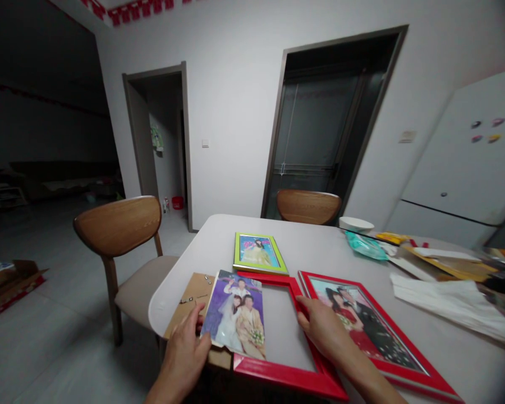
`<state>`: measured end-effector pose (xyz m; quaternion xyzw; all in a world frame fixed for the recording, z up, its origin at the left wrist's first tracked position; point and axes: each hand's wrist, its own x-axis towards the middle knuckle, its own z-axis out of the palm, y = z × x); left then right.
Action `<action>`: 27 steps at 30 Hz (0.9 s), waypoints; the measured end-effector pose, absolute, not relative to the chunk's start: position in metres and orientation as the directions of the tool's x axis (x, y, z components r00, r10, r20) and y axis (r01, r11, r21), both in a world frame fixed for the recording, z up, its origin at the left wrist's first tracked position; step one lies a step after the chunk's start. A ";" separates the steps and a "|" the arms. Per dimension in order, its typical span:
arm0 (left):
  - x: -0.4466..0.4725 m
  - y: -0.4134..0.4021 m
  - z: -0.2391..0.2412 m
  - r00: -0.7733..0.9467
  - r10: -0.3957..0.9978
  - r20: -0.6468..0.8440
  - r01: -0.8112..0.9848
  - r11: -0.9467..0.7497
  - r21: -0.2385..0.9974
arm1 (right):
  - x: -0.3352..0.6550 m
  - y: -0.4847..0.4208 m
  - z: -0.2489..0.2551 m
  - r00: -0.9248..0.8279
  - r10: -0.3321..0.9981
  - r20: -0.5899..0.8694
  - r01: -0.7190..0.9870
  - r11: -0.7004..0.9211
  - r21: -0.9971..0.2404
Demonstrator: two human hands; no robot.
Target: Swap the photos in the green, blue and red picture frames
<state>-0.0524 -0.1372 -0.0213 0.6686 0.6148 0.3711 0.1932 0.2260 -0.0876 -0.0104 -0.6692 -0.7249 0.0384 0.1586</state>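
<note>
My left hand (pixel 187 350) pinches the lower left corner of a loose photo print (pixel 235 320) of a couple, held over the left side of an empty red frame (pixel 292 379). A brown backing board (pixel 191 300) with metal clips lies under the print at the table's left edge. My right hand (pixel 322 331) rests curled on the right rail of the empty red frame. Beside it lies a second red frame (pixel 382 336) with a wedding photo in it. A green frame (pixel 258 252) with a photo lies farther back.
The white table (pixel 320 247) carries a white bowl (pixel 356 224), a teal packet (pixel 366 246), white paper (pixel 450 300) and clutter at the right. Two wooden chairs (pixel 120 230) stand at the left and far side. A fridge (pixel 467 163) is at right; a cardboard box (pixel 8 283) lies on the floor.
</note>
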 end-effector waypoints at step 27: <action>-0.001 -0.135 -0.014 0.384 0.817 0.431 0.699 -0.562 0.443 | 0.131 -0.094 0.016 -0.176 0.984 -0.025 -0.202 -0.061 -0.977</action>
